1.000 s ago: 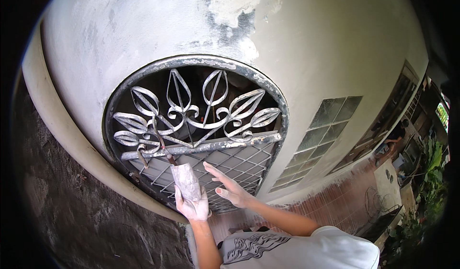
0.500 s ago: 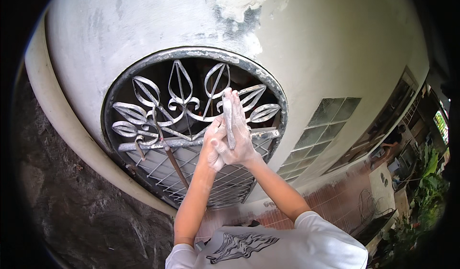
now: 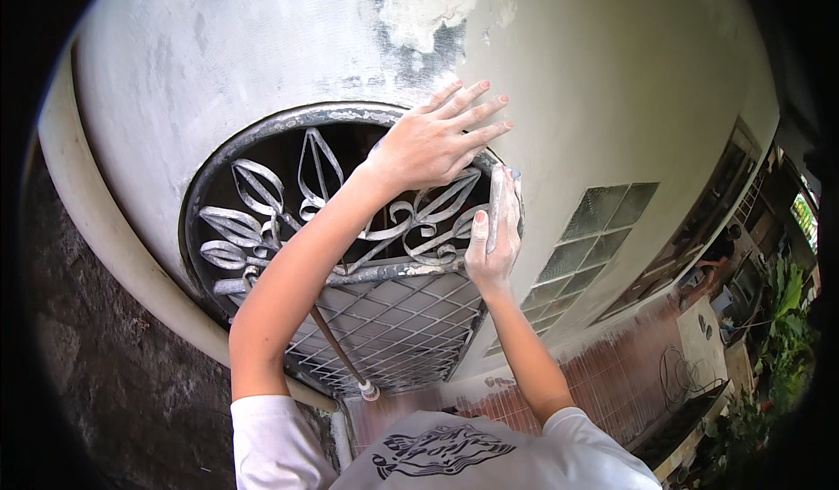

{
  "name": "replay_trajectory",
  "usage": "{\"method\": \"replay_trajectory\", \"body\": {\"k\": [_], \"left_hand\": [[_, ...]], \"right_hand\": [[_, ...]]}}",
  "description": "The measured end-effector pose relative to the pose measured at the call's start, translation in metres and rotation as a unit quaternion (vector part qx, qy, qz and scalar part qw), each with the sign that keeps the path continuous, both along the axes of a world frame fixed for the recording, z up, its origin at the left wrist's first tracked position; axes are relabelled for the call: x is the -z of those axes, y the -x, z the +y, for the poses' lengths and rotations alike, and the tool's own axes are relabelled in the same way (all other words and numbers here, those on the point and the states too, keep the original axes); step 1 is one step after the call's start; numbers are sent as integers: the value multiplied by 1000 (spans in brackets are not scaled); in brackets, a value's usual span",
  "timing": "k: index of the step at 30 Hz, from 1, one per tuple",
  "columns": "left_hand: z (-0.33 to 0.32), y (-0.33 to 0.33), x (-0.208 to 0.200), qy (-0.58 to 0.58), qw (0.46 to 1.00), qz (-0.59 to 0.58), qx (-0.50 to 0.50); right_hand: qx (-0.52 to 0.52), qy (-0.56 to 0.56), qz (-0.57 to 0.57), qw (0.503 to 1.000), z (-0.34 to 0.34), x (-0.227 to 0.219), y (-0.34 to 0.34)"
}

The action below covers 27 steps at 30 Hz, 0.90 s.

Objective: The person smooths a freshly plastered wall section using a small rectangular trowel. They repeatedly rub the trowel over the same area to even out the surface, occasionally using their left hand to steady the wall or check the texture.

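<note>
My left hand (image 3: 437, 141) is open, palm toward the wall, its dusty fingers spread over the top right of the arch frame (image 3: 288, 121). Whether it presses on the surface cannot be made out. White powder coats my right hand (image 3: 492, 263), held upright by the frame's right edge. A flat pale-grey strip (image 3: 495, 206) lies along its palm, gripped there; its exact kind is unclear. Behind my left forearm is a metal grille (image 3: 262, 184) of leaf shapes and scrolls, with flaking paint. The pale wall (image 3: 227, 44) has bare, patchy plaster (image 3: 424, 10) above the arch.
Below the grille's crossbar is diamond lattice (image 3: 398, 324), crossed by a brown pole (image 3: 339, 348). A curved pale ledge (image 3: 114, 202) borders dark ground at left. Glass blocks (image 3: 585, 245), reddish tiles (image 3: 612, 372), coiled wire (image 3: 680, 372) and plants (image 3: 786, 307) lie to the right.
My hands were together before the grille and have parted. The left rose to the wall above the arch, fingers spreading; the right shifted right with the flat strip.
</note>
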<state>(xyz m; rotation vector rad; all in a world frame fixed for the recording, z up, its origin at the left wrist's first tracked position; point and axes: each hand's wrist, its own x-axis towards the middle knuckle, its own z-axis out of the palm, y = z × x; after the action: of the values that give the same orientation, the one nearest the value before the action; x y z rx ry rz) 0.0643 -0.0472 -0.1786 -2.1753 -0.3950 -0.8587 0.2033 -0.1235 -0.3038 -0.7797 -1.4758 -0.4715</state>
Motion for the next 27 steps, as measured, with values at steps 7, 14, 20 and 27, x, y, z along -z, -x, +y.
{"method": "replay_trajectory", "body": {"k": [7, 14, 20, 27], "left_hand": [[50, -41, -29, -104, 986, 112, -73], [56, -22, -113, -222, 963, 31, -152], [48, 25, -173, -266, 929, -35, -255], [34, 72, -184, -279, 896, -117, -324]], "right_hand": [[-10, 42, 13, 999, 11, 25, -8], [-12, -1, -6, 1000, 32, -6, -4], [2, -75, -108, 991, 59, -80, 17], [33, -77, -179, 980, 79, -133, 37]]}}
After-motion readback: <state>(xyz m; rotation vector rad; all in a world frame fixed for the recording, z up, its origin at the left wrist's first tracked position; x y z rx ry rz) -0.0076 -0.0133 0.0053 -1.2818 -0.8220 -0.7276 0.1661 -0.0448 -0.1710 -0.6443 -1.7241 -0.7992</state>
